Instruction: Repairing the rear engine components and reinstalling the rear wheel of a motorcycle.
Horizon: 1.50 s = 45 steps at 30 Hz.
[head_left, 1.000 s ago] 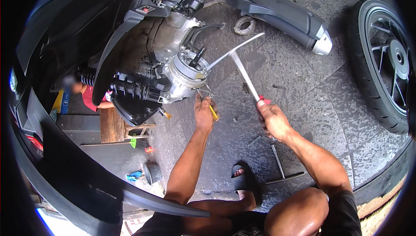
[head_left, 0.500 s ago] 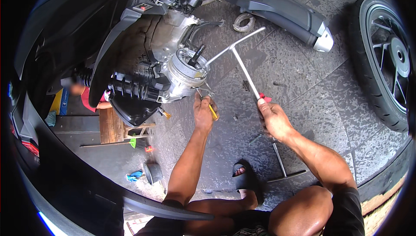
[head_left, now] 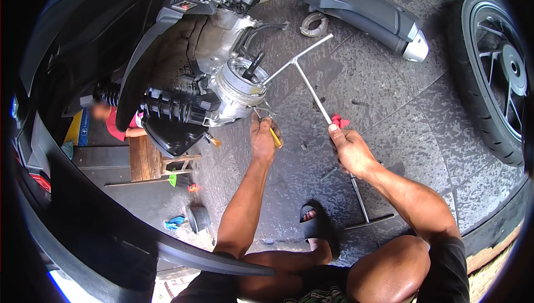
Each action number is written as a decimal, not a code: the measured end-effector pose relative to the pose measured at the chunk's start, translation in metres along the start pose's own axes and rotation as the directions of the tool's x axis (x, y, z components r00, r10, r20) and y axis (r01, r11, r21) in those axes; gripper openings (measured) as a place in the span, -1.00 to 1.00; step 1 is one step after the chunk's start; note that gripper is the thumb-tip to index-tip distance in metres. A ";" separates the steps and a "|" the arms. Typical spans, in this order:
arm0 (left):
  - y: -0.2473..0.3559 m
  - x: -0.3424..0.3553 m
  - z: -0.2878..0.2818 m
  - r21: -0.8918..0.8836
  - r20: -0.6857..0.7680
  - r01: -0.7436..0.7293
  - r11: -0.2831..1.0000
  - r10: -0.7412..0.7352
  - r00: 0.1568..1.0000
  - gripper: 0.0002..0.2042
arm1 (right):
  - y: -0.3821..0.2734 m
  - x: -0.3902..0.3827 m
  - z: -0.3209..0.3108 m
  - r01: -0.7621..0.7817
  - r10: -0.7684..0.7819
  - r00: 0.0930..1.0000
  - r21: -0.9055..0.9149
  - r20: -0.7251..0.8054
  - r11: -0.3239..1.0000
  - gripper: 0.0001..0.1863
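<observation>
My right hand (head_left: 346, 148) grips the red-tipped end of a silver T-handle wrench (head_left: 303, 75) whose far end meets the round metal hub (head_left: 240, 87) of a scooter engine. My left hand (head_left: 263, 136) is closed around a yellow-handled tool (head_left: 275, 136) just under that hub, against the engine case. A black shock spring (head_left: 167, 108) lies left of the hub. My arms come up from the lower edge over my bent legs.
A black exhaust muffler (head_left: 361, 13) lies on the grey tile floor at the top. A removed wheel (head_left: 492, 75) stands at the right. A second T-wrench (head_left: 361, 205) lies by my sandalled foot (head_left: 317, 225). A person in red (head_left: 117, 125) sits at the left by a wooden bench (head_left: 147, 161).
The T-handle wrench has swung slightly, its crossbar tilting, while my right hand stays on its end. My left hand stays under the hub.
</observation>
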State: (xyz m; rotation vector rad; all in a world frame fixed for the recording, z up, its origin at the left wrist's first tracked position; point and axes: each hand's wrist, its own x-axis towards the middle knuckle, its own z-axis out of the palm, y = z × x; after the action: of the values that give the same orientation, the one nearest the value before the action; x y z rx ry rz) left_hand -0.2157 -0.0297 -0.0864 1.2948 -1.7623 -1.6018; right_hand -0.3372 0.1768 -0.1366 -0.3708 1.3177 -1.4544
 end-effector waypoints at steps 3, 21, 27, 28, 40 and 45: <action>0.000 -0.003 0.000 0.031 -0.035 -0.008 0.999 0.009 0.999 -0.47 | 0.004 0.000 0.003 0.048 -0.042 0.997 0.099 -0.059 0.994 -0.42; 0.000 0.000 -0.001 0.001 0.000 -0.027 1.000 0.027 1.000 -0.69 | -0.019 -0.012 0.002 -0.143 0.138 0.990 0.141 0.042 0.980 -0.44; -0.019 -0.013 0.003 0.054 0.029 0.007 0.998 -0.009 1.000 -0.69 | 0.011 -0.013 -0.008 -0.023 0.032 0.995 0.091 -0.096 0.996 -0.47; -0.038 -0.028 0.007 0.072 0.019 -0.010 0.997 0.008 1.000 -0.69 | 0.008 -0.021 -0.015 -0.094 0.113 0.988 0.178 -0.104 0.980 -0.46; -0.192 -0.160 -0.002 0.730 0.586 -0.414 0.544 -0.186 0.788 -0.56 | 0.127 -0.127 -0.121 -0.504 0.424 0.815 -0.121 -0.395 0.855 -0.53; -0.234 -0.145 -0.003 0.643 0.663 -0.526 0.556 -0.062 0.746 -0.61 | 0.022 -0.085 -0.128 -0.237 0.317 0.909 -0.962 -0.270 -0.137 -0.43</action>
State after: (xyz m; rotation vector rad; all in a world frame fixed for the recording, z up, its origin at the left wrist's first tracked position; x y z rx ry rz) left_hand -0.0640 0.1144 -0.2657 0.7000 -3.2136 -1.0873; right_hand -0.3965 0.3174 -0.1636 -1.0027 2.1002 0.3010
